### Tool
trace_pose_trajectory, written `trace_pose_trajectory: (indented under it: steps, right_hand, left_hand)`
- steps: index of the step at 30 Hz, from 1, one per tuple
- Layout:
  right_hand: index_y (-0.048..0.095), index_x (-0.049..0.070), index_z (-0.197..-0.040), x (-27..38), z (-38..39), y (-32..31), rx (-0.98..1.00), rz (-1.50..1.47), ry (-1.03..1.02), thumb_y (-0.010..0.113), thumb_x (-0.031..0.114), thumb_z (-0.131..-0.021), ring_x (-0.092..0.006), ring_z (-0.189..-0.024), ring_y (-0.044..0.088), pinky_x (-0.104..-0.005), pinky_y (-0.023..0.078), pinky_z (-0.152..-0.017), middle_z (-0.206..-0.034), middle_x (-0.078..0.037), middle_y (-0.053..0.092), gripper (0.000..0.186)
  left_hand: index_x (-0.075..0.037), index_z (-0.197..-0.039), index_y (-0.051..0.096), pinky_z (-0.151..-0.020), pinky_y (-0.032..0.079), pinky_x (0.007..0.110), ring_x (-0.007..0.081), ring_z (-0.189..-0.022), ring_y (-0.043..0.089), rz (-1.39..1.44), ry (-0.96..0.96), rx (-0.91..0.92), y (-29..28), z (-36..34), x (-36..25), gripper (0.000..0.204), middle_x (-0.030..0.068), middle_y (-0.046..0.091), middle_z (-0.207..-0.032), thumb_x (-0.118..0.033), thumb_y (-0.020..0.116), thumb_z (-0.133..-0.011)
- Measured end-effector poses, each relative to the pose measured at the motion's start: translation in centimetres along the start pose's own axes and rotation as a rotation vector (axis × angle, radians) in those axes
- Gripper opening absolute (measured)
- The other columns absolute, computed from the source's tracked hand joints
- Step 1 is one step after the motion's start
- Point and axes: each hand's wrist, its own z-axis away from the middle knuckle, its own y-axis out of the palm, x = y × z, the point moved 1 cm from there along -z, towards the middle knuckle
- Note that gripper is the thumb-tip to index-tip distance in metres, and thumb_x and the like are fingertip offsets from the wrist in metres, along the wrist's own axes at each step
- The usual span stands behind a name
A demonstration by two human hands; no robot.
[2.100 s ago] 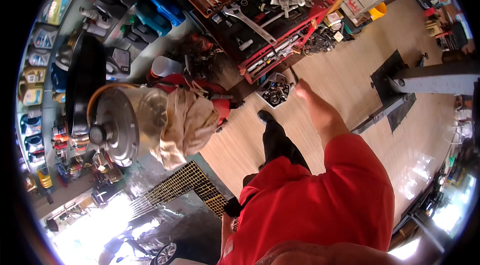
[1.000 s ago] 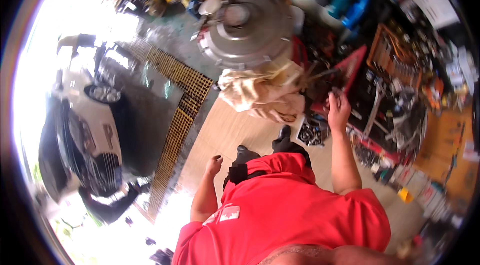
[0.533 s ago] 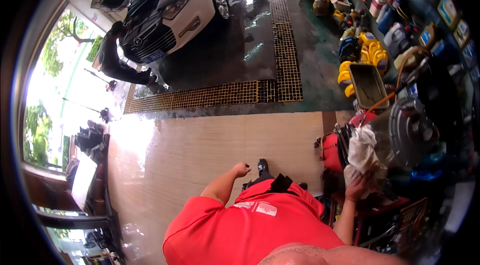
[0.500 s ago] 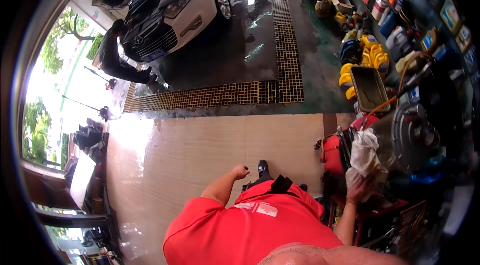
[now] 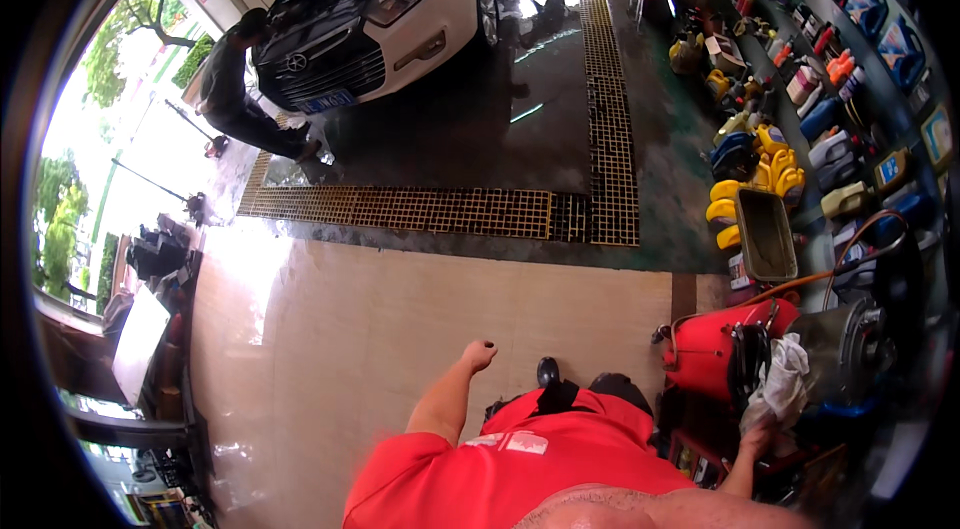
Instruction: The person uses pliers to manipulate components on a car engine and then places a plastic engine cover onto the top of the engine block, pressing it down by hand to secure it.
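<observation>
My left hand (image 5: 480, 355) hangs over the pale tiled floor (image 5: 400, 329) in front of my red shirt. Its fingers are curled closed, and a small dark spot shows at the fingertips; what they hold, if anything, cannot be made out. Out to the right side, my right hand (image 5: 760, 437) is closed on a crumpled whitish cloth (image 5: 785, 369). Beyond the cloth stand a red machine or case (image 5: 715, 344) and a dark grey drum (image 5: 840, 354). The lower part of my right hand is in shadow.
A white car (image 5: 440, 49) with raised hood stands ahead on dark wet floor. A person in dark clothes (image 5: 235, 94) bends at its front. Yellow grating (image 5: 420, 211) crosses the floor. Shelves of bottles, yellow jugs (image 5: 780, 174) and a metal tray (image 5: 766, 234) line the right.
The view has turned, so the car and red machine sit further right and lower. My left hand stays curled. My right hand still holds the cloth, now further to the right.
</observation>
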Motion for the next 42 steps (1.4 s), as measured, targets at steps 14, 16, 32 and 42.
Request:
trace_pose_trajectory:
  steps: [14, 16, 32, 42]
  right_hand:
    - [0.051, 0.002, -0.130, 27.9, 0.4, 1.5, 0.787, 0.338, 0.488, 0.047, 0.031, -0.095, -0.0334, -0.118, 0.054, -0.0443, 0.043, -0.097, -0.128, -0.018, 0.056, 0.045]
    - [0.052, 0.002, -0.129, 37.4, -0.9, 4.6, 0.826, 0.289, 0.456, 0.050, 0.032, -0.094, -0.0332, -0.117, 0.055, -0.0441, 0.044, -0.095, -0.127, -0.018, 0.057, 0.046]
    - [0.048, -0.002, -0.132, 144.1, 13.5, -11.0, 0.766, -0.842, -1.102, 0.066, 0.037, -0.084, -0.0352, -0.113, 0.058, -0.0415, 0.048, -0.092, -0.121, -0.023, 0.060, 0.065]
    - [0.055, 0.010, -0.109, 162.1, 21.6, -11.9, 1.666, -1.055, -0.451, 0.062, 0.030, -0.091, -0.0200, -0.064, 0.061, -0.0327, 0.053, -0.055, -0.089, -0.008, 0.060, 0.028]
  left_hand:
    - [-0.007, -0.123, 0.061, -0.057, 0.055, 0.040, 0.0226, -0.068, 0.063, 0.432, -0.556, 0.093, -8.2, -1.2, 13.9, 0.043, 0.0101, 0.064, -0.087, -0.031, 0.062, -0.088]
    - [-0.007, -0.125, 0.059, -0.058, 0.055, 0.041, 0.0232, -0.070, 0.063, 0.445, -0.628, 0.043, -12.5, -1.9, 15.5, 0.044, 0.0116, 0.063, -0.090, -0.032, 0.061, -0.089]
    - [-0.002, -0.127, 0.057, -0.054, 0.050, 0.030, 0.0171, -0.065, 0.061, 0.972, -0.406, -0.536, -40.1, -15.9, 14.3, 0.044, 0.0098, 0.066, -0.083, -0.026, 0.060, -0.090]
    - [-0.004, -0.111, 0.059, -0.055, 0.051, 0.035, 0.0211, -0.065, 0.060, 1.088, -0.767, -0.185, -49.2, -18.5, 26.6, 0.029, 0.0071, 0.061, -0.076, -0.025, 0.057, -0.091]
